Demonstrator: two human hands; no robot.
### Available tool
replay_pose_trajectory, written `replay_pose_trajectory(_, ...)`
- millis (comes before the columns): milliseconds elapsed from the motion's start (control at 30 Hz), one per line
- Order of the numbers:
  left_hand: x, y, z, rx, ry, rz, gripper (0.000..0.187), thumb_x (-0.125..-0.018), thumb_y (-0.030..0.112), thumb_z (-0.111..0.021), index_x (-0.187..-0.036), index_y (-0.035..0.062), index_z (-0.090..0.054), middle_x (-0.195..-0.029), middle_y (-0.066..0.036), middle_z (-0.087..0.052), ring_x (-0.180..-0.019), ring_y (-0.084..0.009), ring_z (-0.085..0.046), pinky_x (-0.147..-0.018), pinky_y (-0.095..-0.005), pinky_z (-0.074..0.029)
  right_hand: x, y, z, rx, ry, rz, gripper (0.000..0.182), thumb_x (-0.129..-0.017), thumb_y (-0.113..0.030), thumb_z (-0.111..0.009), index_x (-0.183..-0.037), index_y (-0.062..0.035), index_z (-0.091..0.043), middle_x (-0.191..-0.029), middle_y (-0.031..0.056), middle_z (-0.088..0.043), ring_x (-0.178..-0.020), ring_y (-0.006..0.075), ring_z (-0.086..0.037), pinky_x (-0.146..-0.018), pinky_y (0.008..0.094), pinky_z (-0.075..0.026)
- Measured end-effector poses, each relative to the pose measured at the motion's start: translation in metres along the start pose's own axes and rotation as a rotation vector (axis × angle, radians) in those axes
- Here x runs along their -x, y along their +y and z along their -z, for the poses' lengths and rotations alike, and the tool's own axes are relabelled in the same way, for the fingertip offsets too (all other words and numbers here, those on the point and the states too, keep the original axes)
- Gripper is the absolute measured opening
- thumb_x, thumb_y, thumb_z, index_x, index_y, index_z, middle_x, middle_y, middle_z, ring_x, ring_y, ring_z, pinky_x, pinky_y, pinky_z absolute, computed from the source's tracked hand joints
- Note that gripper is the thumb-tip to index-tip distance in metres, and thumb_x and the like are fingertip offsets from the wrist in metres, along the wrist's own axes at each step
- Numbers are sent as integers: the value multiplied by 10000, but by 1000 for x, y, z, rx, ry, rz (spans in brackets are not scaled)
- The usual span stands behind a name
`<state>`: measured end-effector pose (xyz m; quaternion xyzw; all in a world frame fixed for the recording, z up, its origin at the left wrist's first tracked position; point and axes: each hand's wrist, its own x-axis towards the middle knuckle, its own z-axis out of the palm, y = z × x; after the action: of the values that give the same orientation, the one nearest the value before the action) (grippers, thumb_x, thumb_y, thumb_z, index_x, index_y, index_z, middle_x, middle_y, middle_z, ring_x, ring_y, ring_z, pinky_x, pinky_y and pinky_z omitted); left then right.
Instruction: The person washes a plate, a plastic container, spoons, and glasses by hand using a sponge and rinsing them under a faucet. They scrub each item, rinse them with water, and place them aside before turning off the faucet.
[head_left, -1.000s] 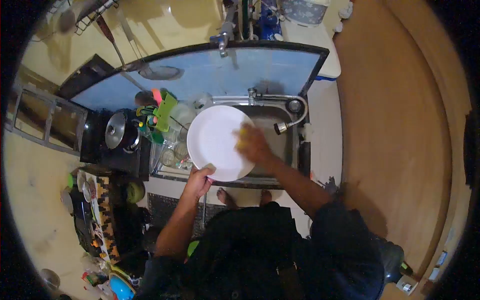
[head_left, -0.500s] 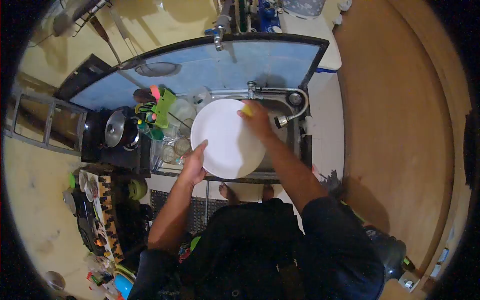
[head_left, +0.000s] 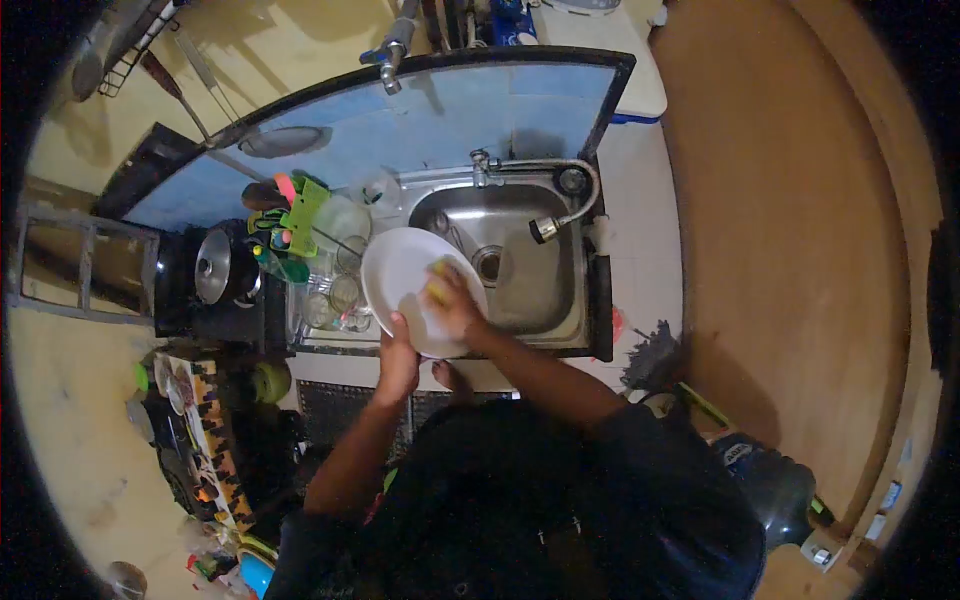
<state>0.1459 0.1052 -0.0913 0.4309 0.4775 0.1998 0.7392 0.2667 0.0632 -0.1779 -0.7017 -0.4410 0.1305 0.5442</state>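
A large white plate (head_left: 395, 262) is held tilted over the left edge of the sink. My left hand (head_left: 398, 366) grips its near rim, with the thumb on the upper face. On the plate's inner face, my right hand (head_left: 458, 310) presses a yellow sponge (head_left: 437, 284), its fingers closed around it and slightly blurred. Part of the steel sink basin (head_left: 545, 290) shows to the right of the plate, with a drain (head_left: 487, 265) at its bottom. Above the basin, a flexible faucet (head_left: 545, 230) bends down from the right.
Glass jars (head_left: 343, 292) stand on the drainboard left of the plate, beside a green utensil caddy (head_left: 304, 217). Further left, a lidded pot (head_left: 213, 266) sits on a stove. A wall tap (head_left: 391, 70) juts out above the blue tiled backsplash (head_left: 450, 120).
The plate has moved left and tilted, uncovering the basin. My right hand has carried the sponge from the plate's far rim down to its middle. My left hand still holds the near rim.
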Motion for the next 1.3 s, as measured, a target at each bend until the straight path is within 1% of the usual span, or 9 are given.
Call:
replay_pose_trajectory(133,11,-4,5,-156,-54,-133,539,-964,385,-353,-1325,-10,-294,-1198,-151,-474,-1038,-222,-506,-853,-344,-443,21,-36,-1,-198,-87,197,404,-866,-228,-510,-1222,-38,-485,-1306,204,-398,-1224,384,-363,-1042,446,-267)
replay_pose_trajectory(300,30,12,15,-392,71,-176,521,-963,366,-359,-1288,-41,-338,-1140,-165,-517,-1032,-227,-515,-852,-332,-439,62,84,8,-118,-301,-237,359,-805,-145,-531,-1153,-54,-525,-1140,204,-522,-1059,366,-500,-919,408,-405)
replay_pose_trajectory(367,27,20,21,-506,110,-204,519,-961,367,-365,-1275,-46,-354,-1121,-168,-531,-1023,-225,-522,-848,-333,-440,61,119,25,267,-514,-202,264,-773,-131,-552,-1017,-31,-563,-1026,165,-567,-932,355,-558,-843,410,-451)
replay_pose_trajectory(467,26,34,19,-507,102,-75,517,-953,374,-387,-1250,-49,-387,-1092,-175,-555,-999,-232,-538,-852,-346,-435,81,157,43,375,-113,-140,264,-707,-171,-580,-941,-51,-560,-931,158,-561,-884,325,-556,-724,437,-462)
replay_pose_trajectory(533,25,43,5,-466,84,58,517,-947,384,-400,-1229,-50,-411,-1079,-182,-568,-988,-248,-547,-865,-358,-427,68,144,71,855,-411,-154,273,-680,-171,-610,-930,-66,-580,-915,150,-556,-857,293,-558,-700,441,-459)
replay_pose_trajectory(767,-30,-2,20,-634,49,-208,508,-940,392,-408,-1198,-44,-444,-1064,-209,-577,-978,-288,-567,-851,-376,-430,61,164,79,1027,-743,-46,286,-697,-227,-599,-951,-96,-612,-977,124,-558,-918,289,-540,-706,445,-462)
replay_pose_trajectory(967,-58,-11,24,-654,51,-265,472,-931,354,-419,-1146,-62,-473,-1039,-244,-579,-974,-356,-570,-842,-397,-427,23,105,129,981,-637,-163,127,-715,-163,-602,-822,-111,-648,-970,103,-593,-877,245,-572,-744,369,-476)
replay_pose_trajectory(1033,-62,-8,15,-623,39,-316,463,-931,348,-418,-1136,-62,-483,-1027,-246,-585,-964,-357,-575,-838,-401,-430,12,106,154,113,-594,-610,210,-732,-273,-652,-812,-80,-627,-940,105,-593,-841,178,-555,-708,332,-460)
replay_pose_trajectory(1300,-78,5,-21,-717,114,-406,427,-916,343,-443,-1110,-28,-526,-977,-235,-612,-922,-369,-594,-803,-408,-447,55,101,179,-235,-312,-843,332,-833,-342,-603,-958,-35,-617,-897,26,-630,-813,146,-548,-727,297,-436)
